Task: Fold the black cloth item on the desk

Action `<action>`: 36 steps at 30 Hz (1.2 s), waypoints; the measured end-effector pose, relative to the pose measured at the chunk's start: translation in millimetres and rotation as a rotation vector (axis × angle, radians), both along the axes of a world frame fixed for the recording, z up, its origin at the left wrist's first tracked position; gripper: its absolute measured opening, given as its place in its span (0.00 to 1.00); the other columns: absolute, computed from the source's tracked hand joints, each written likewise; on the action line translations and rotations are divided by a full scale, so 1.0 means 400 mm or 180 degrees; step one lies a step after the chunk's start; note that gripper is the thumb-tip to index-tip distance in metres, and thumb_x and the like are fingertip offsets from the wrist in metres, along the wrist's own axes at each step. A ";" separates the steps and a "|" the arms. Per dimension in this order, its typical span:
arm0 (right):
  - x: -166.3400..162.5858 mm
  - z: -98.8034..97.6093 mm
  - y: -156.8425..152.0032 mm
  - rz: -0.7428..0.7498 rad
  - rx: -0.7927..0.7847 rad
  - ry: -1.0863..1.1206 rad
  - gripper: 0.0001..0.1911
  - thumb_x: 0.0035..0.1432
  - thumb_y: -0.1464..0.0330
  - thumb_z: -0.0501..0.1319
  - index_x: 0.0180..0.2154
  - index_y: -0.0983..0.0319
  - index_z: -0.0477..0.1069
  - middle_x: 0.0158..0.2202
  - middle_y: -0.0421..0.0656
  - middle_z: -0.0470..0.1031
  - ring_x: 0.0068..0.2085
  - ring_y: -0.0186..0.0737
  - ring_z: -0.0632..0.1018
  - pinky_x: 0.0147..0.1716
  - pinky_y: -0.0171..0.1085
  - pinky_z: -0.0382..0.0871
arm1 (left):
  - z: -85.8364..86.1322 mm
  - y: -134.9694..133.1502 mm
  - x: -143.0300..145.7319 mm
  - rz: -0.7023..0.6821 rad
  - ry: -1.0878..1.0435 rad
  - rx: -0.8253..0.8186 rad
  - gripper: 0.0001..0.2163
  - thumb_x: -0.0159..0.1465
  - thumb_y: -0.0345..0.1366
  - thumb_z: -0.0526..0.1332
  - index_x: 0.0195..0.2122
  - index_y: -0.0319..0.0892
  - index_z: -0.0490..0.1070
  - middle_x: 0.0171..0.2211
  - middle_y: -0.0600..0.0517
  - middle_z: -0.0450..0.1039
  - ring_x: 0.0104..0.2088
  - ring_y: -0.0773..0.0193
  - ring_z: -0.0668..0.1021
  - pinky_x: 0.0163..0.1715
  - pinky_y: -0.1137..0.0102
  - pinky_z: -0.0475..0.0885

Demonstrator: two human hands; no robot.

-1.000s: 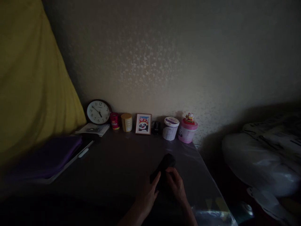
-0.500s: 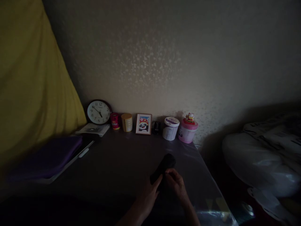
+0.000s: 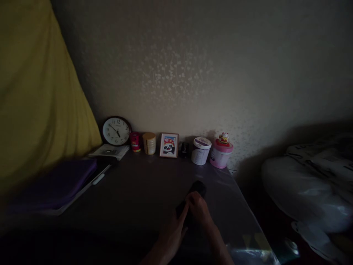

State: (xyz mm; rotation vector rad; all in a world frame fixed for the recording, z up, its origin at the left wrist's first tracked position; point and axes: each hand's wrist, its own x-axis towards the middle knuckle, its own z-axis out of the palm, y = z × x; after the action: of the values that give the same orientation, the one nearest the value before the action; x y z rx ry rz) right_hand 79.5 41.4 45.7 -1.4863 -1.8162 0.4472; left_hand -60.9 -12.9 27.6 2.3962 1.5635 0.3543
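Note:
A black elongated object (image 3: pixel 199 186) with a rounded far end slants over the dark table in front of me; the dim light hides what kind it is. My left hand (image 3: pixel 175 223) is wrapped round its near part, thumb along the top. Fingers bent and pinched together, my right hand (image 3: pixel 198 207) lies across the middle of the object, close against the left thumb. Whatever is between the right fingertips is too dark to make out. Both hands cover much of the object.
Along the wall stand a clock (image 3: pixel 116 131), a red canister (image 3: pixel 135 142), a yellow-lidded jar (image 3: pixel 149 144), a panda picture frame (image 3: pixel 169 145), a white tub (image 3: pixel 201 151) and a pink tub (image 3: pixel 221 154). A purple case (image 3: pixel 57 182) lies left. The table edge (image 3: pixel 252 213) runs down the right.
My right hand has moved left and slightly up across the black object, up to the left thumb. The left hand keeps its hold in nearly the same place.

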 end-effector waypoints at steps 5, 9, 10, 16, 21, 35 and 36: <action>0.019 0.026 -0.010 -0.0053 -0.0256 0.0845 0.14 0.54 0.61 0.53 0.32 0.62 0.72 0.30 0.43 0.73 0.30 0.36 0.72 0.31 0.33 0.65 | 0.018 0.002 -0.006 0.0107 0.0086 -0.0254 0.30 0.60 0.33 0.52 0.61 0.51 0.38 0.58 0.39 0.53 0.56 0.49 0.62 0.48 0.60 0.64; 0.073 0.028 -0.046 -0.0470 -0.0392 0.1608 0.22 0.52 0.53 0.54 0.36 0.64 0.73 0.29 0.42 0.73 0.29 0.36 0.72 0.28 0.32 0.64 | 0.020 -0.008 -0.024 0.0208 -0.0218 -0.0389 0.30 0.61 0.38 0.51 0.61 0.50 0.37 0.57 0.41 0.54 0.56 0.52 0.62 0.51 0.61 0.61; 0.088 0.020 -0.057 -0.0561 -0.0410 0.1681 0.22 0.51 0.53 0.55 0.35 0.65 0.73 0.29 0.42 0.74 0.30 0.37 0.72 0.29 0.32 0.64 | 0.020 -0.013 -0.031 0.0218 -0.0301 -0.0434 0.30 0.61 0.39 0.51 0.62 0.49 0.36 0.58 0.42 0.54 0.56 0.53 0.62 0.51 0.62 0.60; 0.133 -0.038 -0.099 -0.0869 -0.0478 0.1803 0.25 0.47 0.50 0.58 0.35 0.65 0.74 0.32 0.44 0.76 0.35 0.41 0.74 0.31 0.33 0.66 | 0.026 -0.049 -0.068 0.0218 -0.0497 -0.0451 0.34 0.59 0.35 0.52 0.61 0.51 0.30 0.56 0.43 0.57 0.52 0.56 0.67 0.48 0.63 0.65; 0.087 -0.013 -0.070 -0.0676 -0.0274 0.1517 0.22 0.51 0.54 0.55 0.37 0.64 0.73 0.32 0.44 0.76 0.33 0.40 0.74 0.31 0.34 0.67 | 0.029 -0.057 -0.067 0.0177 -0.0418 -0.0424 0.35 0.58 0.30 0.53 0.61 0.55 0.31 0.57 0.45 0.55 0.53 0.58 0.66 0.49 0.64 0.64; -0.031 0.017 0.018 0.0286 0.0051 -0.0276 0.18 0.52 0.72 0.51 0.45 0.61 0.69 0.43 0.46 0.74 0.44 0.40 0.74 0.44 0.38 0.67 | -0.017 -0.035 -0.067 0.0104 -0.0423 -0.0331 0.34 0.56 0.24 0.47 0.62 0.47 0.31 0.62 0.44 0.42 0.60 0.59 0.54 0.55 0.62 0.57; -0.031 0.017 0.019 0.0279 0.0035 -0.0312 0.17 0.52 0.73 0.51 0.44 0.61 0.69 0.43 0.46 0.74 0.44 0.40 0.74 0.44 0.37 0.66 | -0.020 -0.035 -0.069 0.0093 -0.0452 -0.0305 0.34 0.56 0.24 0.46 0.62 0.47 0.30 0.63 0.43 0.42 0.60 0.58 0.54 0.55 0.62 0.57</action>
State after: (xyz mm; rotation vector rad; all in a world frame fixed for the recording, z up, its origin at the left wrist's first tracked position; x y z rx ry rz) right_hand 67.0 49.1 52.5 -1.4477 -1.9633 0.4129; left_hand -88.3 -26.7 19.5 2.2269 1.5187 0.4351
